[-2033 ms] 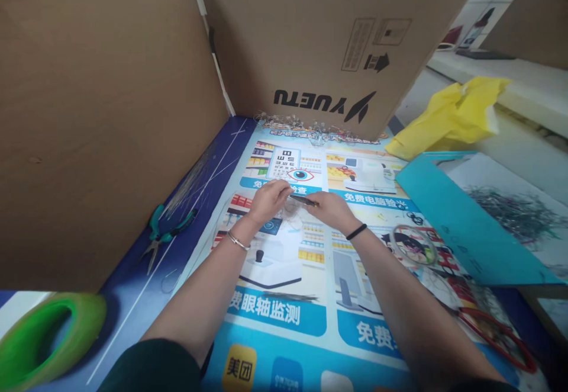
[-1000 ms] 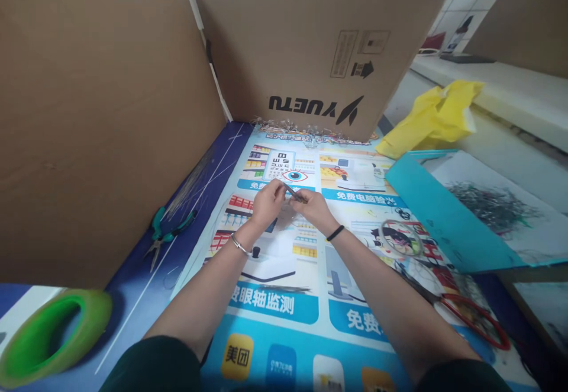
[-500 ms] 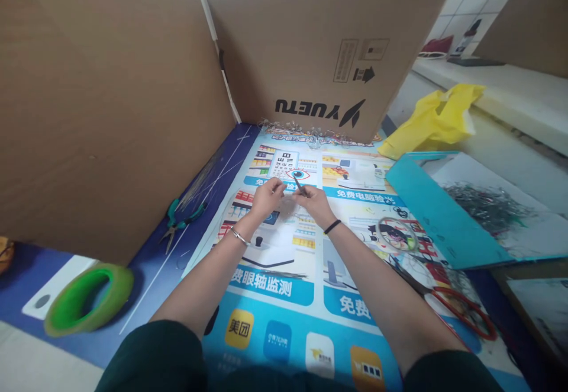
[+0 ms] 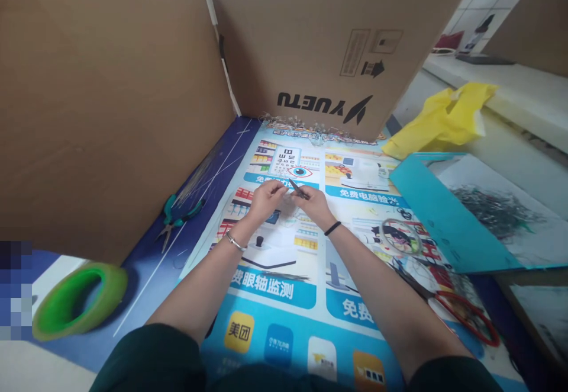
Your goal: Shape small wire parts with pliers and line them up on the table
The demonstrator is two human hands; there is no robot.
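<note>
My left hand (image 4: pixel 267 199) and my right hand (image 4: pixel 315 207) are close together above a printed poster (image 4: pixel 270 247). The right fingers are closed around a small dark pointed tool (image 4: pixel 298 189), whose tip slants up and to the left. Whether it is a pair of tweezers or a small blade, I cannot tell. Thumb and fingertips of the left hand are pinched together just left of the tool. Anything between them is too fine to make out. Under the hands, faint thin strands lie on the poster. Below them rests a thin bundle of wires (image 4: pixel 284 276).
Cardboard panels (image 4: pixel 319 31) stand at the left and back. Teal-handled pliers (image 4: pixel 167 229), thin straight wires (image 4: pixel 197 176) and a tape roll (image 4: pixel 116 294) lie left. At right are red-handled scissors (image 4: pixel 479 315), a wire coil (image 4: pixel 419 241), a blue box (image 4: pixel 444 217) holding tangled wires (image 4: pixel 492 208), and yellow plastic (image 4: pixel 439 122).
The dark tool has tipped further to the left, toward my left fingertips. Both hands stay nearly where they were. The camera view has shifted slightly.
</note>
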